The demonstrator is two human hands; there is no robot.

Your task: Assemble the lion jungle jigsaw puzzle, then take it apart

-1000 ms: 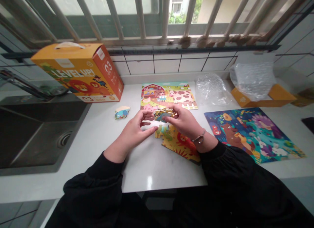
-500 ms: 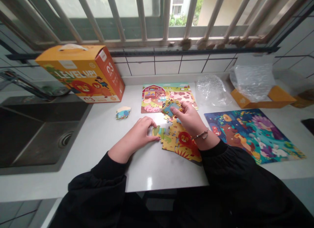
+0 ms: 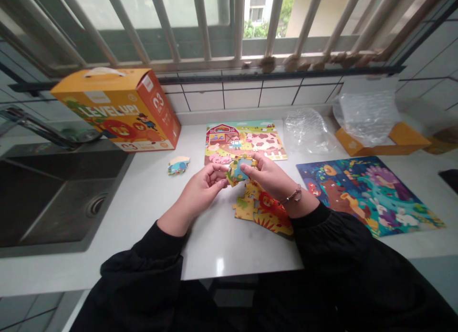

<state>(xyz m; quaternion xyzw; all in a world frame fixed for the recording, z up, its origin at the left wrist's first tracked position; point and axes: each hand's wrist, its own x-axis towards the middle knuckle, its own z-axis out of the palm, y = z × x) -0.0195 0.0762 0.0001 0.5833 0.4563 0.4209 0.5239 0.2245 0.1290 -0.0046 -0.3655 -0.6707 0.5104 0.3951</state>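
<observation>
Both hands meet over the white counter (image 3: 214, 236), pinching a small stack of loose puzzle pieces (image 3: 237, 170) between them. My left hand (image 3: 200, 189) grips the stack's left edge with thumb and fingers. My right hand (image 3: 266, 177), a bracelet on its wrist, pinches the right side. Just below lies a partly joined yellow lion puzzle (image 3: 266, 212). A finished farm puzzle (image 3: 246, 139) lies behind the hands.
An orange puzzle box (image 3: 118, 108) stands at the back left beside a dark sink (image 3: 46, 193). Loose pieces (image 3: 178, 164) lie left of the farm puzzle. A finished blue animal puzzle (image 3: 365, 193), crumpled plastic (image 3: 309, 129) and an orange tray (image 3: 386, 139) with plastic sit on the right.
My left hand lifted off the lion puzzle's left edge and came up to the pieces. My right hand drew the stack back toward the middle, where both hands now hold it.
</observation>
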